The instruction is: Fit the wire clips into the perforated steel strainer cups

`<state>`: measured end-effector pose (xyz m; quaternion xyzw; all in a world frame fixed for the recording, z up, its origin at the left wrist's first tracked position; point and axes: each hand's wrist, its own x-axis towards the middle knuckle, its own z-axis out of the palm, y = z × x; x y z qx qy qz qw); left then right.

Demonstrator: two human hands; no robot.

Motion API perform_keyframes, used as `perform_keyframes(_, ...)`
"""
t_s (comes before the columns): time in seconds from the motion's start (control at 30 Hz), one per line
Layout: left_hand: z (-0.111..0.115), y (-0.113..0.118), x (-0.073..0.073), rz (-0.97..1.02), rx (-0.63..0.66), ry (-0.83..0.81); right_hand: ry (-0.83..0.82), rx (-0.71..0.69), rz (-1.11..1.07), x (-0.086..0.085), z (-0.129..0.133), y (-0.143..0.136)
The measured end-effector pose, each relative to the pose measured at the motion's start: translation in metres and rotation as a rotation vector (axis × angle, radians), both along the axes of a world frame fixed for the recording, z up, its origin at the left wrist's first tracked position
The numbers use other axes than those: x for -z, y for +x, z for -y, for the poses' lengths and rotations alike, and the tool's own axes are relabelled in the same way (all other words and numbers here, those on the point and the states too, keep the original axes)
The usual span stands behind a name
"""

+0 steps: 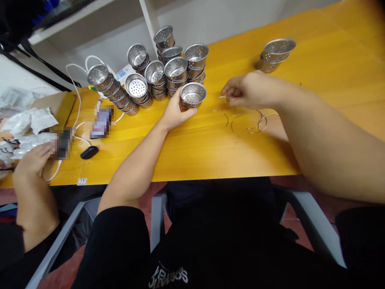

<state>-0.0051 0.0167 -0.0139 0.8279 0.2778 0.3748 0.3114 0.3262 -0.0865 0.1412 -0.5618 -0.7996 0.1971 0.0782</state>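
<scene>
The left hand (177, 113) holds a perforated cup (194, 95) between the tabletop's (195, 154) near and back edges; beside it, the right hand (251, 89) pinches a thin wire (221, 97). Loose wires (266, 121) lie nearer the front edge.

Silvery perforated cup (193, 95), round, mouth up, thin curved metal wires (232, 124) scattered to its right

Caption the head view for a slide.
Left hand holding a perforated metal cup, right hand curled beside thin wires on a yellow table.
</scene>
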Motion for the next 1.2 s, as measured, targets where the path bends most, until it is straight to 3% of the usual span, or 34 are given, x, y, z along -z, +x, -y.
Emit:
perform_keyframes(0.27, 0.013, 0.004, -0.013, -0.025, 0.014, 0.073, 0.115, 0.013, -0.133, 0.006, 0.004, -0.002)
perform_keyframes(0.47, -0.002, 0.002, -0.001, 0.078, -0.043, 0.105, 0.212, -0.013, -0.302, 0.044, -0.018, 0.001)
perform_keyframes(0.6, -0.010, -0.001, -0.001, 0.069, -0.081, 0.164, 0.253, -0.055, -0.416, 0.059, -0.027, 0.003)
perform_keyframes(0.87, -0.013, 0.004, 0.006, 0.101, -0.026, 0.131, 0.220, -0.028, -0.425, 0.058, -0.026, 0.000)
perform_keyframes(1.1, 0.014, 0.009, -0.020, 0.083, -0.055, 0.066, 0.221, 0.016, -0.556, 0.060, -0.026, -0.005)
perform_keyframes(1.2, 0.018, 0.009, -0.023, 0.095, -0.091, 0.066, 0.191, 0.018, -0.630, 0.063, -0.027, -0.008)
